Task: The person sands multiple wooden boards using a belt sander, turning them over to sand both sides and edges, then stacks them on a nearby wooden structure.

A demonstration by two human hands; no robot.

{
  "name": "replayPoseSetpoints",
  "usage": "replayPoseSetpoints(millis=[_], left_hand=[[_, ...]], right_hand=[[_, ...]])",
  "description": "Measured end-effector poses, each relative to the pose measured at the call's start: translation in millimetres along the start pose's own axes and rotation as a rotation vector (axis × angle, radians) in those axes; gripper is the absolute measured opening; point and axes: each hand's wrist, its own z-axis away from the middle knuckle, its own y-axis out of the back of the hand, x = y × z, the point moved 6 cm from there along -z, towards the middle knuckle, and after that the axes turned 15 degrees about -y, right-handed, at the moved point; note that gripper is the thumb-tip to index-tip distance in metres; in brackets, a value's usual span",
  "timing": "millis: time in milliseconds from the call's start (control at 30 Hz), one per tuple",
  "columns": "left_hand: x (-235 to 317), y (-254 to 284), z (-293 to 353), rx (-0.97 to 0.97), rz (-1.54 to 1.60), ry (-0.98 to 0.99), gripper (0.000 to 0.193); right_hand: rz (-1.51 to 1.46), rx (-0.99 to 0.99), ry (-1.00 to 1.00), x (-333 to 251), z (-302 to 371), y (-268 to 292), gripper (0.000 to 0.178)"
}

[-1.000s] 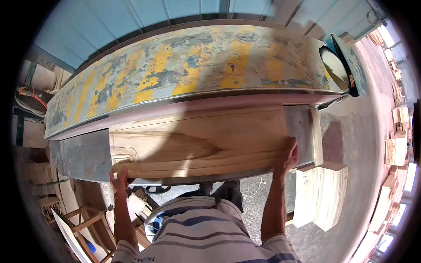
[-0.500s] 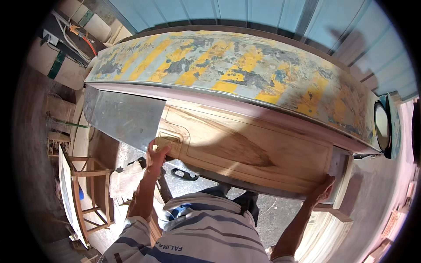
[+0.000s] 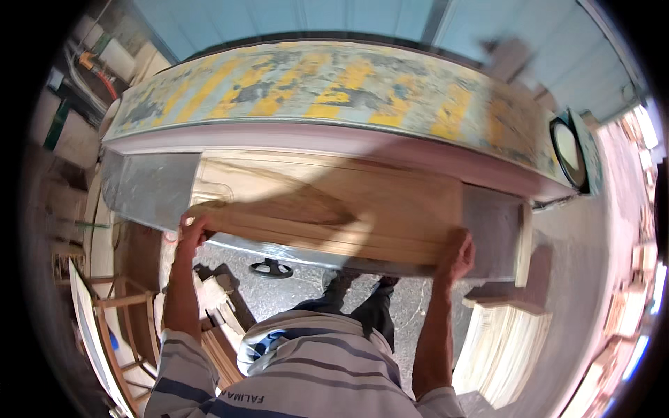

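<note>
Both hands are gripping the near edge of a big wooden board (image 3: 327, 216) that is lying on the grey metal counter (image 3: 150, 191), the left hand (image 3: 193, 230) curling around its left corner and the right hand (image 3: 456, 254) around its right corner.

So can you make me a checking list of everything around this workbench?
Surface: grey metal machine table under a long hood of worn yellow and grey paint.
Job's things: pale carved wooden panel, lying flat on the table.
Clutter: stack of pale boards; wooden frames.
Grippers: left hand and right hand grip the panel's near edge.
Cables: orange hose, far left.
Surroundings: blue wall; grey floor.
</note>
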Motion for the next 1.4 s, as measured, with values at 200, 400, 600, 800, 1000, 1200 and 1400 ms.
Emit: replayPoseSetpoints(millis=[200,400,600,800,1000,1200,1400], left_hand=[[-42,68,55,-0.043,-0.015,0.117,0.059],[-86,126,39,-0.143,-0.361,0.259,0.071],[-146,113,-67,0.217,0.135,0.049,0.078],[-154,120,-77,0.224,-0.064,-0.334,0.08],[-12,47,-46,0.179,0.518,-0.634,0.053],[18,-4,-51,0.16,0.953,-0.398,0.05],[2,-10,-54,0.183,0.887,-0.434,0.05]], right_hand=[[0.344,0.059,-0.078,1,56,22,0.035],[0.622,-0.032,-0.038,-9,75,36,0.027],[0.602,-0.176,-0.112,-3,53,22,0.031],[0.154,-0.052,-0.283,-15,45,49,0.043],[-0.31,0.085,-0.179,-45,4,56,0.045],[-0.332,0.1,-0.107,-36,-30,58,0.043],[-0.264,0.091,-0.023,-28,-40,70,0.039]])
